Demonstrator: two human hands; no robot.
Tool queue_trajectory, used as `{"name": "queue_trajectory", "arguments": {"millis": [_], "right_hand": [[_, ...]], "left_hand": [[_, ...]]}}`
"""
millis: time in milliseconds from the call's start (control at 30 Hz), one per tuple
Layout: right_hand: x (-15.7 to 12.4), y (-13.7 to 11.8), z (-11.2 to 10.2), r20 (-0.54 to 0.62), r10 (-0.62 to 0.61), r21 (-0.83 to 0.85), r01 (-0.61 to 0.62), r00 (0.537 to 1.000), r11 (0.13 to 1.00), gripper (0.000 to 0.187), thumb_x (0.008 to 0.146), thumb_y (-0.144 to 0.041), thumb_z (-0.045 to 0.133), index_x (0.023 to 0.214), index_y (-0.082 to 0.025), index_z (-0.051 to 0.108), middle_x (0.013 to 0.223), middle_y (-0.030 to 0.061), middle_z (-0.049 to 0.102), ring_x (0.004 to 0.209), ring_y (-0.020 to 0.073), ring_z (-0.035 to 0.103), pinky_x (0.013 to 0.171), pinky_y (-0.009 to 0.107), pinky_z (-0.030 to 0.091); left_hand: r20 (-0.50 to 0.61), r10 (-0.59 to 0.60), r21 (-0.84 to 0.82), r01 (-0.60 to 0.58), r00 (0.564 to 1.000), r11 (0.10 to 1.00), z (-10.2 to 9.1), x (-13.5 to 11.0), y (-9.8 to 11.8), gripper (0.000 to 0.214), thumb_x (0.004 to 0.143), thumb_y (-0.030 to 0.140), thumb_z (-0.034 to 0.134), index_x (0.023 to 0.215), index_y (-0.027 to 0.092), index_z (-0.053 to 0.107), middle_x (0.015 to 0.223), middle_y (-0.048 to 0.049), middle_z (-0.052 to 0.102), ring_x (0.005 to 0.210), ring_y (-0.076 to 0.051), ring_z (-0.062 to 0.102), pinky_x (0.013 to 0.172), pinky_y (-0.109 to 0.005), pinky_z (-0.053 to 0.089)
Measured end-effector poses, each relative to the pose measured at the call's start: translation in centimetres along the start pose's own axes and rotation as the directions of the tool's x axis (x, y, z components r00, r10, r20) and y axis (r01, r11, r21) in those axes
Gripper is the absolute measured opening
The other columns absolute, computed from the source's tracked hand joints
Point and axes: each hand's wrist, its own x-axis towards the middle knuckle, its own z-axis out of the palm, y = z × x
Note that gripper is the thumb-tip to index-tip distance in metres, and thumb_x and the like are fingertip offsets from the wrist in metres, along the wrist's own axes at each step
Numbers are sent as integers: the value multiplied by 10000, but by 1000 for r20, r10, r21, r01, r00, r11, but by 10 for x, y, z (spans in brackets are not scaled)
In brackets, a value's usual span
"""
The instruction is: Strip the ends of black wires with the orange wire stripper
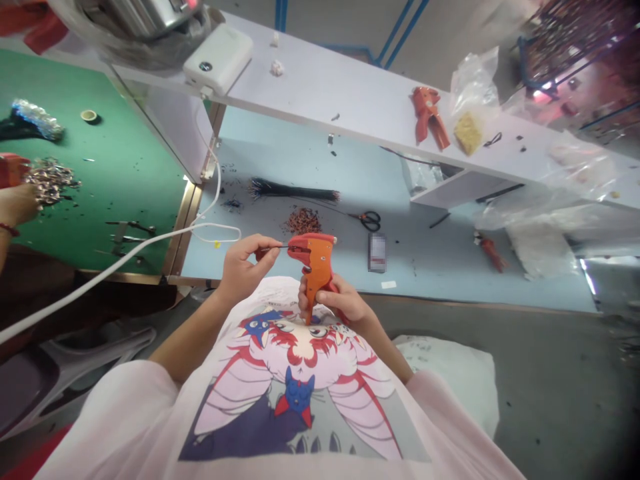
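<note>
My right hand [336, 301] is wrapped round the handles of an orange wire stripper [314, 260], held upright in front of my chest. My left hand [245, 262] pinches a thin dark wire [278, 247] and holds its end in the stripper's jaws. Both hands hover above the near edge of the light blue table [310, 173].
On the table lie a bundle of black wires [295, 193], a small heap of wire offcuts [303, 219], scissors [369, 219] and a small card [377, 252]. A second orange stripper [429, 115] rests on the white shelf [360, 87]. Another person's hand [17, 203] works at the green table [115, 167], left.
</note>
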Motion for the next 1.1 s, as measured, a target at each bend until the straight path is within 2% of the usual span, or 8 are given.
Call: {"name": "queue_trajectory", "arguments": {"millis": [467,667,800,833,900,967,1033,1100], "right_hand": [[2,2,1,-6,-2,22,3,1000,1000,260,816,-366,607,914,-138,531,642,21,588,527,144,565,510,299,480],[4,9,2,-15,47,95,-45,999,994,277,789,-398,632,823,-162,493,536,-45,489,429,93,466,441,245,435],[5,11,1,-33,52,191,-45,998,981,267,803,-384,620,772,-174,459,496,-90,375,359,39,301,355,173,316],[6,10,1,-27,38,200,-32,999,979,258,807,-381,615,780,-171,466,508,-87,378,364,38,302,359,173,318],[7,9,1,15,1,182,-3,1000,983,301,774,-412,638,852,-157,500,589,-42,466,440,68,425,432,213,404],[7,7,0,71,-25,148,15,997,989,450,702,-464,684,966,-142,512,739,26,550,606,131,549,557,277,475],[5,6,-1,98,-26,126,14,995,992,558,652,-469,714,1046,-139,498,843,60,566,726,171,577,630,304,487],[3,4,-2,91,-20,115,9,996,993,568,647,-438,719,1073,-142,488,852,57,562,736,172,572,642,306,486]], "left_hand": [[10,59,11,-59,998,998,-1,1,0,96,798,221,591,821,184,676,721,-4,653,640,-92,555,617,-202,441],[33,59,13,-59,998,998,-2,1,-2,112,813,234,576,832,180,672,735,-9,653,635,-92,547,609,-202,436],[57,57,20,-58,997,998,-1,1,-2,129,825,242,561,853,179,670,748,-15,653,644,-97,547,612,-205,436],[61,54,24,-55,997,998,-1,1,-2,133,828,244,557,856,178,669,752,-17,653,648,-98,547,614,-207,436],[62,44,27,-46,997,999,0,1,-1,140,834,247,547,855,177,667,754,-18,651,647,-99,547,616,-209,435],[58,30,21,-32,998,999,0,2,-1,145,839,252,542,846,176,665,741,-14,646,634,-96,545,612,-208,433],[54,19,9,-19,998,1000,0,2,-2,150,843,256,537,838,175,663,719,-9,638,619,-92,543,605,-206,431],[51,7,4,-7,999,1000,-1,3,-2,156,847,259,530,835,174,661,701,-6,632,612,-92,543,601,-206,431]]}}
